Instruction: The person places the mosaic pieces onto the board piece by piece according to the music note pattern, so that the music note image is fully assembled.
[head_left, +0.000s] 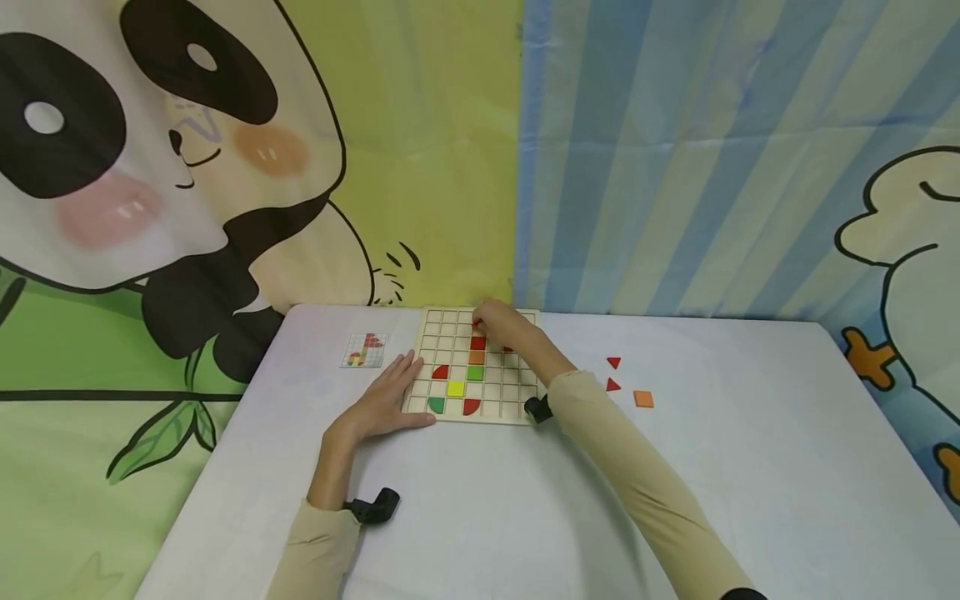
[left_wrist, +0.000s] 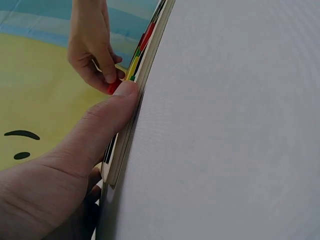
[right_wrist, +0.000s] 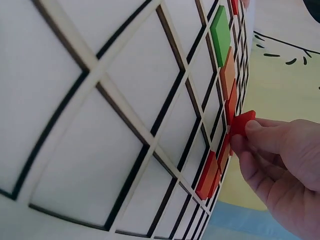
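A wooden grid board (head_left: pixel 500 392) lies on the white table with red, orange, green and yellow tiles in some cells. Near its far edge my right hand (head_left: pixel 510 327) pinches a red tile (right_wrist: pixel 243 123) between thumb and fingers, just above a column of tiles that includes an orange tile (head_left: pixel 476 357) and a green square tile (head_left: pixel 476 373). My left hand (head_left: pixel 386 396) rests at the board's near left corner, fingers extended along the left side and thumb at the front edge. Part of the board's far right is hidden behind the right hand and forearm.
A small pattern card (head_left: pixel 364 351) lies left of the board. To the right are two red triangles, one (head_left: pixel 613 362) behind the other, and an orange square (head_left: pixel 643 399). Printed curtains (head_left: pixel 645 150) hang behind the table.
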